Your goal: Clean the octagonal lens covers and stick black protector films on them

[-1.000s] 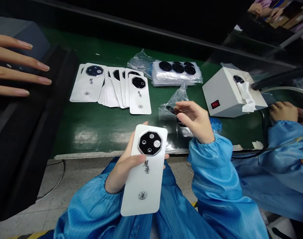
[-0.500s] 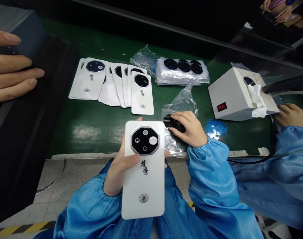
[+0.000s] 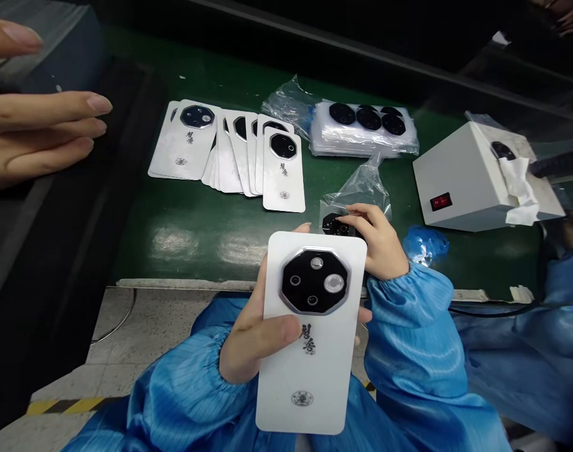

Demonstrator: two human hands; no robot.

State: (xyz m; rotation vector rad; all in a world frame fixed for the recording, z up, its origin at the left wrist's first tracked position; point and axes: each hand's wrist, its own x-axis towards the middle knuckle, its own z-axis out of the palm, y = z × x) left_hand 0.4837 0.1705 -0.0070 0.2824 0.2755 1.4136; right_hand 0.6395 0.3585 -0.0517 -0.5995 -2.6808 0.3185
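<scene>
Since the left hand (image 3: 253,342) grips the white phone back cover (image 3: 321,370) upright (camera ring facing the wearer, in plain view), only the right hand (image 3: 381,242) is free, pinching a black camera lens piece (image 3: 336,224) inside a clear plastic bag (image 3: 361,188) on the green bench mat (image 3: 192,213).

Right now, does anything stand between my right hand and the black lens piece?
No: the right hand touches the black lens piece. The clear plastic bag may cover it; I cannot tell. The white phone back is held apart.
</scene>
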